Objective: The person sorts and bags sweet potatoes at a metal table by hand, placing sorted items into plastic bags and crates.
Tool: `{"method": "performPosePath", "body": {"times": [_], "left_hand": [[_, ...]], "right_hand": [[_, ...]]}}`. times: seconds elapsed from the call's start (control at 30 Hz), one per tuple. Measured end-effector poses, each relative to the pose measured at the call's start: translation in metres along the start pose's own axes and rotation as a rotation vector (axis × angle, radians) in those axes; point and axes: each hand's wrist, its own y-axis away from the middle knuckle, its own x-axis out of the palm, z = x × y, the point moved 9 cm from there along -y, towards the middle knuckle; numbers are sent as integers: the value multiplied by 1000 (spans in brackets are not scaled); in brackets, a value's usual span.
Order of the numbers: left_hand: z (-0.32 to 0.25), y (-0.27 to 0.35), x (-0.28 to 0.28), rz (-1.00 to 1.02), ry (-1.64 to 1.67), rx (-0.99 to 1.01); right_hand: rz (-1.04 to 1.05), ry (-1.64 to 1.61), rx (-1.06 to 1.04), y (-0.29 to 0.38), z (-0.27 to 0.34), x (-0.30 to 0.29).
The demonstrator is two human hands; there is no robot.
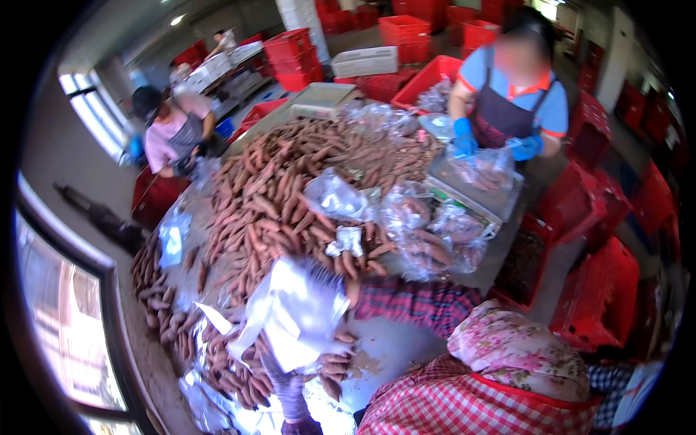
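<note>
Neither of my own hands is in view. Before me a table (380,331) bears a large heap of sweet potatoes (266,206), and more of them (234,375) lie along its near left side. Close by, a co-worker in a floral headscarf (516,348) and red gingham garment leans over the table. A plaid sleeve (413,302) reaches from this person to a whitish plastic bag (299,315), blurred and bright. A second gloved hand (283,380) touches the bag from below; it appears to be the same person's. Filled clear bags of sweet potatoes (429,239) lie at the right.
Across the table, a person in blue gloves (465,138) handles a filled bag (484,168) over a weighing scale (473,201). Another person (179,130) works at the far left. Red crates (598,293) stand along the right. A window (70,315) is at the left.
</note>
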Motion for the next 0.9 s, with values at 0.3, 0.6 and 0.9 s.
{"method": "performPosePath", "body": {"times": [0.3,0.6,0.9], "left_hand": [[20,25,-2,-5,114,-174],[-65,9,-10,0,-556,251],[54,38,-69,-23,4,-330]], "right_hand": [[-10,86,191,51,-34,-24],[-186,257,229,34,-19,-43],[-580,1287,-190,-76,48,-208]]}}
